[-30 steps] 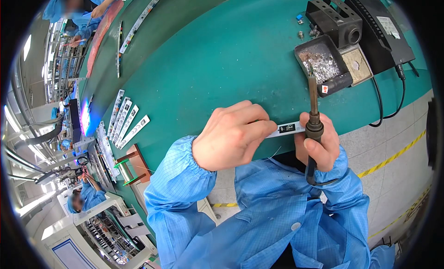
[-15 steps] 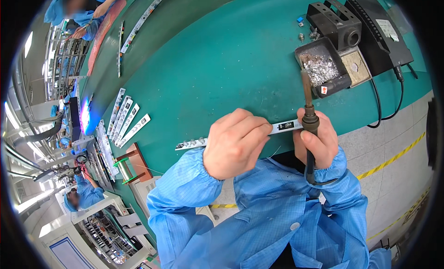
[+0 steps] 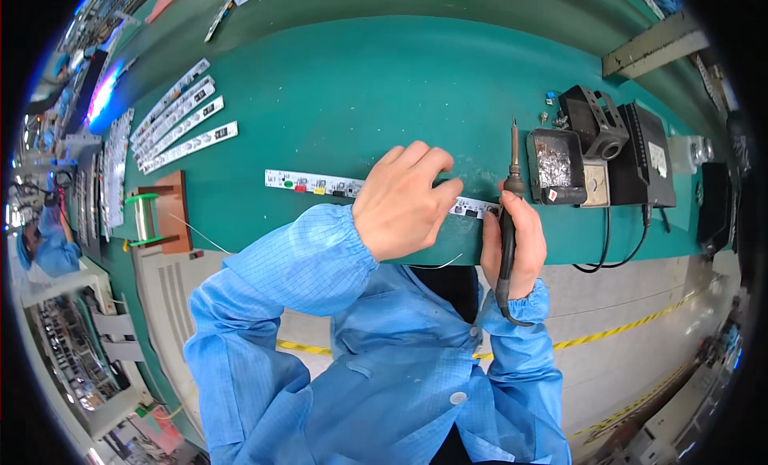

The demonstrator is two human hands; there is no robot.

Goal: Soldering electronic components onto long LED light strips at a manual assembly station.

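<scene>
A long white circuit board strip (image 3: 280, 179) lies across the front of the green mat, with green, red and yellow parts near its left end. My left hand (image 3: 404, 205) is closed over its middle, the fingers bent and hiding that stretch. In my right hand (image 3: 522, 245) a soldering iron (image 3: 509, 225) is held upright, its bare tip pointing away from me and clear of the strip. The same hand's thumb and fingers are also at the strip's right end. A thin pale wire (image 3: 448, 264) shows at the mat's front edge, below my left hand.
Several more board strips (image 3: 188, 147) fan out at the left. Nearer stands a solder wire spool (image 3: 144, 218) on a brown holder (image 3: 174, 194). To the right are a dark solder tray (image 3: 552, 198), an iron stand (image 3: 596, 129) and a black box (image 3: 640, 165) with cables hanging over the edge.
The view has swung, shifting the bench leftward and downward. The strip has rolled over and now shows its coloured parts. Both hands keep their hold on the strip and iron.
</scene>
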